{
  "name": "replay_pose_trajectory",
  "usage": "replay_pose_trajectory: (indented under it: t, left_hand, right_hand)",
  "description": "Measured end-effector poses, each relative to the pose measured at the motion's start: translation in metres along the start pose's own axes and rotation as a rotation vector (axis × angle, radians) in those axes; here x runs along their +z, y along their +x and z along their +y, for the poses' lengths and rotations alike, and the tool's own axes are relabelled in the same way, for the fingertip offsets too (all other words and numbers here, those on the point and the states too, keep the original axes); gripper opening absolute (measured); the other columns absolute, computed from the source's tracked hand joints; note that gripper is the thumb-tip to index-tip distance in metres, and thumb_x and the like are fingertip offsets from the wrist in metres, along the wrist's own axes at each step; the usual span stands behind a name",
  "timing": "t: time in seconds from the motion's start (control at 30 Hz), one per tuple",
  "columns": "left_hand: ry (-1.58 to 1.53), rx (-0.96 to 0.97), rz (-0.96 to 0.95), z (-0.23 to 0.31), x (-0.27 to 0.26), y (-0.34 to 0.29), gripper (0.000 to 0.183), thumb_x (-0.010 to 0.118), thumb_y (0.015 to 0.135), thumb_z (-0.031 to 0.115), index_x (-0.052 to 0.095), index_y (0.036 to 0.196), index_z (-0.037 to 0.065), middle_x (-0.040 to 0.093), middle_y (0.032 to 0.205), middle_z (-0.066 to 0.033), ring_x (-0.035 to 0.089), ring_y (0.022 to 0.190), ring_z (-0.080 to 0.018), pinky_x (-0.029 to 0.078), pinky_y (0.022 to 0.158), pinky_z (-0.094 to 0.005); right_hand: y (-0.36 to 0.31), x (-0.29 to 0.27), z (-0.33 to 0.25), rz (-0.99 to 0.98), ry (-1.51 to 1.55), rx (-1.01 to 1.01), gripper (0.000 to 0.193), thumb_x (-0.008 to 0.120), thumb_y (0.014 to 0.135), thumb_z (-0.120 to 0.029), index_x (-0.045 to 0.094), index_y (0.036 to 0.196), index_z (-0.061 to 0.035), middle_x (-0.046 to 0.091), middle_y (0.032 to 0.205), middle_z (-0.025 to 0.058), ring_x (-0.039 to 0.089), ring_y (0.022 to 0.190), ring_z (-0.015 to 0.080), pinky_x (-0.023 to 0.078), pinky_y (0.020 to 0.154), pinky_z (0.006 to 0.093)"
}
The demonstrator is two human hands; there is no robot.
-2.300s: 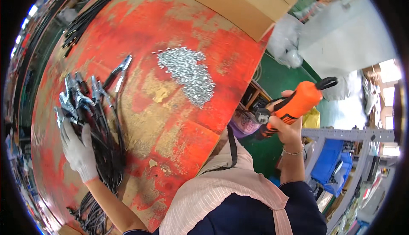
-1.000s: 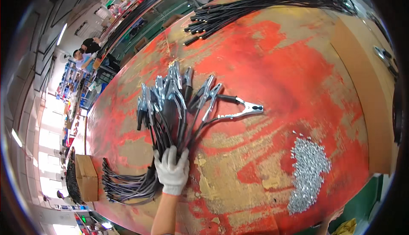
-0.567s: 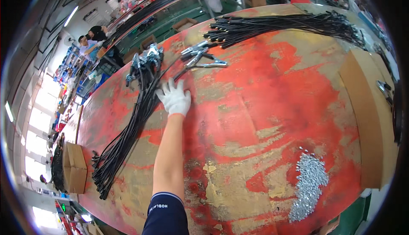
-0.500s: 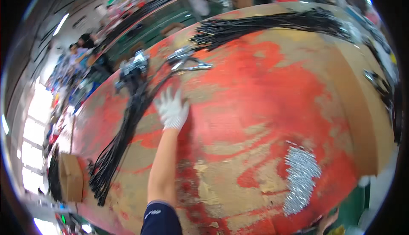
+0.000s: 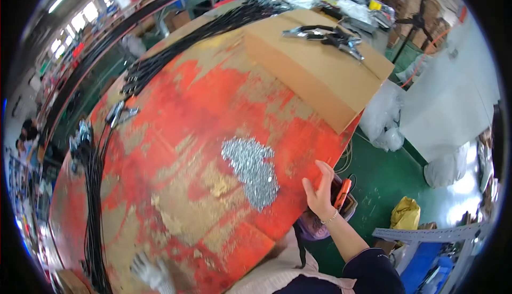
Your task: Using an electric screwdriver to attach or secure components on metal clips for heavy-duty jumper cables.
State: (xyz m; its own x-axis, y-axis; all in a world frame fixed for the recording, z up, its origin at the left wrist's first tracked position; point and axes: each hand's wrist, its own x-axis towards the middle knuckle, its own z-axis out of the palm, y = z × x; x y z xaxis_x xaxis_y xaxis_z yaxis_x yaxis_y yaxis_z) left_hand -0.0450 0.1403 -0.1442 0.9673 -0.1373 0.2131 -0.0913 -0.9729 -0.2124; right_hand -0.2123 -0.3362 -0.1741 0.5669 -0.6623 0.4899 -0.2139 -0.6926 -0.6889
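My left hand (image 5: 152, 272), in a white knit glove, is low over the red, worn tabletop (image 5: 213, 107) with its fingers spread. It holds nothing. My right hand (image 5: 320, 198) is bare, with a bracelet at the wrist. Its fingers are apart and empty at the table's right edge, beside an orange tool (image 5: 343, 194) whose kind I cannot make out. Between the hands and farther in lies a heap of small shiny metal pieces (image 5: 253, 171). To the left runs a bundle of black cables (image 5: 94, 203) with metal clamps (image 5: 118, 114) near its far end.
A cardboard box (image 5: 304, 65) stands at the far right of the table, with black-and-metal clamps (image 5: 325, 37) on top. More black cables (image 5: 181, 46) lie along the far edge. Beyond the right edge are a green floor (image 5: 368, 182), plastic bags (image 5: 384, 118) and a yellow sack (image 5: 405, 214).
My view has swung to the right. The left hand, earlier reaching out near the cable bundle, is now low by the near edge. My right hand has come into view.
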Motion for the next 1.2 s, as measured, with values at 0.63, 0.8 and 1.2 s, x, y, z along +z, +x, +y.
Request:
replay_pose_trajectory:
  t: [0.63, 0.8, 1.2]
  left_hand:
    - [-0.781, 0.685, -0.036, 0.127, -0.010, 0.082, 0.047, 0.059, 0.075, 0.027, 0.048, 0.112, 0.001, 0.052, 0.112, -0.0197, 0.045, 0.106, -0.0416, 0.033, 0.096, -0.0544]
    - [-0.765, 0.744, -0.040, 0.130, -0.015, 0.097, 0.043, 0.058, 0.076, 0.025, 0.049, 0.111, 0.002, 0.053, 0.110, -0.0183, 0.048, 0.103, -0.0397, 0.035, 0.095, -0.0554]
    - [-0.635, 0.814, 0.006, 0.144, -0.011, 0.071, 0.035, 0.052, 0.085, 0.024, 0.052, 0.112, 0.001, 0.053, 0.115, -0.0203, 0.046, 0.108, -0.0418, 0.033, 0.098, -0.0550]
  right_hand:
    - [-0.011, 0.053, -0.046, -0.241, -0.360, 0.098, 0.064, 0.051, 0.086, -0.042, 0.033, 0.133, -0.0024, 0.040, 0.131, 0.0178, 0.035, 0.122, 0.0368, 0.021, 0.106, 0.0473]
    - [-0.002, 0.059, -0.055, -0.246, -0.409, 0.113, 0.065, 0.057, 0.083, -0.039, 0.035, 0.132, -0.0033, 0.041, 0.130, 0.0161, 0.036, 0.122, 0.0344, 0.023, 0.106, 0.0480]
    - [-0.006, 0.036, -0.051, -0.186, -0.283, 0.112, 0.065, 0.059, 0.081, -0.043, 0.039, 0.130, -0.0049, 0.046, 0.127, 0.0171, 0.040, 0.119, 0.0363, 0.027, 0.103, 0.0486]
